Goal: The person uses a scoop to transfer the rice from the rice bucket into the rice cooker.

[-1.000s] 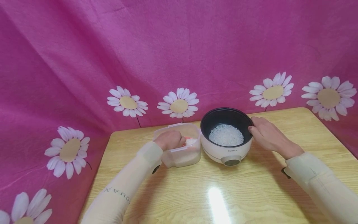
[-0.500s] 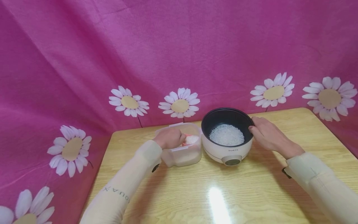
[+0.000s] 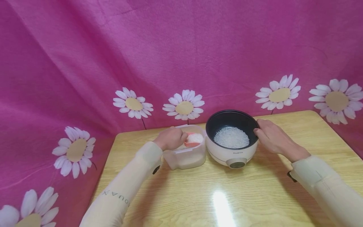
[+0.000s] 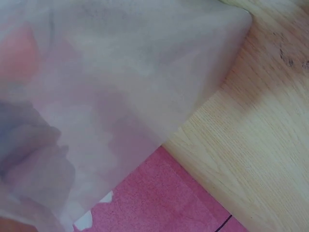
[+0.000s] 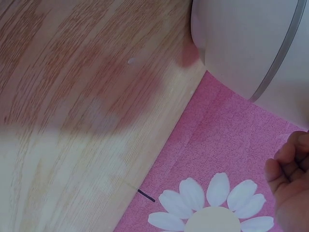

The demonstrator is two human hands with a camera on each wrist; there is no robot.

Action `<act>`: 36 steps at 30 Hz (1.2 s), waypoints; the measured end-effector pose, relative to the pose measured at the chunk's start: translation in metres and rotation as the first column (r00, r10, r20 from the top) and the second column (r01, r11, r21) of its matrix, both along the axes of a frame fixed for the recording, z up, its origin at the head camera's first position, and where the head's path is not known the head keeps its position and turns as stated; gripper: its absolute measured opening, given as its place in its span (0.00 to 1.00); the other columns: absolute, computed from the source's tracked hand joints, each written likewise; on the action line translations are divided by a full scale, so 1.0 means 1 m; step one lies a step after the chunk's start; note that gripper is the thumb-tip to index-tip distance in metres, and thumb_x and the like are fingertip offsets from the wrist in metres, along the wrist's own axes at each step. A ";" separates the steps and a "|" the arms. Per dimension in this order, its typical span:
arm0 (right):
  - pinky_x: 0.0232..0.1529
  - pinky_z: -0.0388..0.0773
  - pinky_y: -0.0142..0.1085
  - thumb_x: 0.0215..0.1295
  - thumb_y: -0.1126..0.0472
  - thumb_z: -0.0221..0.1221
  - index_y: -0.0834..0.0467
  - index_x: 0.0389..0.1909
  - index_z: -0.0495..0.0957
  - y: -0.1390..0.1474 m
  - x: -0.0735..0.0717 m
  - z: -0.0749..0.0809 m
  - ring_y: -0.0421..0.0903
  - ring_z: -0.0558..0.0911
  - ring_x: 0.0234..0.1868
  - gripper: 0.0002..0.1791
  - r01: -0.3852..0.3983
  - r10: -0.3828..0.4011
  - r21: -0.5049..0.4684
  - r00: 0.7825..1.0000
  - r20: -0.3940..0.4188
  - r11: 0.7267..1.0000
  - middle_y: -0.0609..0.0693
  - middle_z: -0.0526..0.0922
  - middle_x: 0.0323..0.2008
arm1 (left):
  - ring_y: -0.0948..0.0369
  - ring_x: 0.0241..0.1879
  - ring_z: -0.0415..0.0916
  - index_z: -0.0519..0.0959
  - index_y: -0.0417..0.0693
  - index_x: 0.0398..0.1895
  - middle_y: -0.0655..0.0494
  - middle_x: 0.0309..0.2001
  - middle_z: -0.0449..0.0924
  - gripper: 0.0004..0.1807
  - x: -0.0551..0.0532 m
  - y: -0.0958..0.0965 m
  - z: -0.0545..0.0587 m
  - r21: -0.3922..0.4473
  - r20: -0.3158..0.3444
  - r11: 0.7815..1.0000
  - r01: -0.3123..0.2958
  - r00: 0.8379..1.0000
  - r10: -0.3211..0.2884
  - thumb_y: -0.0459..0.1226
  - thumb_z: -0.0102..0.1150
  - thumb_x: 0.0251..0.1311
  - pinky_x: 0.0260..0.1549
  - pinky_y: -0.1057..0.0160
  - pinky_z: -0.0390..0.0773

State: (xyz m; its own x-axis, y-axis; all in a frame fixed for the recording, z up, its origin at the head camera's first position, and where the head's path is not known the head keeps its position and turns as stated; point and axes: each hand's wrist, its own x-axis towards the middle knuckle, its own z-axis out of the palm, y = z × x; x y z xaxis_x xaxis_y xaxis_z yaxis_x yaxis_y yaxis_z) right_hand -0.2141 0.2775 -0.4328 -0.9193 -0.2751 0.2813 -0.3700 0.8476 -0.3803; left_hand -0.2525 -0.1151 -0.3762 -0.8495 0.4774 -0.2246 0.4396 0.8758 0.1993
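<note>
1. Left hand (image 3: 171, 138) has hold of the scoop (image 3: 191, 144), heaped with rice (image 3: 195, 138), at the tub's (image 3: 185, 160) mouth.
2. Right hand (image 3: 270, 134) is gripping the pot (image 3: 219, 154) near its rim.
3. Tub and pot sit side by side on the worktop (image 3: 175, 195), more rice in the pot.

Over my feed I read blurred lettering (image 3: 238, 153) ending in TA on the white pot (image 3: 224, 153) — X and A on the left sleeve (image 3: 124, 184).

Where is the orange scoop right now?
In the head view, the orange scoop is just below the picture's middle, held in the person's left grip at the mouth of the plastic tub, left of the pot.
</note>
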 end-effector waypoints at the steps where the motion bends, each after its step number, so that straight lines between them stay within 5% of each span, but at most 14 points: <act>1: 0.43 0.71 0.49 0.73 0.59 0.46 0.59 0.39 0.71 0.000 0.000 0.000 0.53 0.76 0.40 0.08 -0.002 0.002 0.001 1.000 -0.005 1.000 0.54 0.76 0.34 | 0.60 0.26 0.67 0.70 0.54 0.18 0.59 0.21 0.62 0.25 0.000 -0.001 0.000 0.009 -0.006 1.000 0.003 1.000 -0.003 0.46 0.38 0.77 0.36 0.61 0.72; 9: 0.43 0.71 0.48 0.74 0.59 0.46 0.58 0.38 0.72 0.001 0.000 -0.001 0.52 0.76 0.40 0.09 0.000 0.000 -0.005 1.000 0.004 1.000 0.53 0.76 0.34 | 0.62 0.21 0.56 0.64 0.55 0.16 0.61 0.18 0.57 0.24 0.002 -0.007 0.001 0.085 -0.020 0.996 0.008 1.000 -0.006 0.45 0.37 0.76 0.30 0.63 0.66; 21: 0.44 0.72 0.49 0.73 0.60 0.47 0.58 0.39 0.74 0.001 -0.001 -0.001 0.51 0.76 0.39 0.08 -0.013 0.013 -0.021 1.000 -0.009 1.000 0.52 0.76 0.34 | 0.61 0.27 0.71 0.80 0.52 0.25 0.60 0.22 0.73 0.23 0.007 -0.013 0.004 0.137 -0.072 0.990 0.018 0.997 -0.008 0.44 0.37 0.75 0.36 0.62 0.72; 29: 0.45 0.71 0.50 0.74 0.59 0.46 0.57 0.39 0.74 0.001 -0.001 0.000 0.52 0.76 0.41 0.09 -0.009 0.009 -0.016 1.000 -0.009 1.000 0.52 0.76 0.34 | 0.61 0.26 0.72 0.84 0.53 0.34 0.60 0.27 0.80 0.21 0.010 -0.016 0.006 0.166 -0.059 0.986 -0.015 0.998 0.025 0.43 0.38 0.75 0.36 0.63 0.72; 36: 0.44 0.72 0.49 0.74 0.60 0.47 0.57 0.38 0.75 0.000 0.000 -0.001 0.52 0.77 0.40 0.09 -0.014 0.014 -0.022 1.000 -0.026 1.000 0.52 0.77 0.33 | 0.61 0.20 0.63 0.80 0.51 0.27 0.59 0.19 0.67 0.21 0.013 -0.018 0.012 0.171 -0.061 0.985 -0.028 0.997 0.039 0.44 0.39 0.75 0.29 0.64 0.66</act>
State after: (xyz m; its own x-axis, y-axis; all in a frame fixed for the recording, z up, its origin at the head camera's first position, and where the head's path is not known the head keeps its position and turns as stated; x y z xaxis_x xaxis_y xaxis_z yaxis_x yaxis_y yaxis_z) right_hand -0.2146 0.2770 -0.4333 -0.9077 -0.2816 0.3110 -0.3919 0.8338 -0.3887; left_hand -0.2394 -0.1331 -0.3644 -0.8755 0.4753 -0.0873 0.4274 0.8458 0.3194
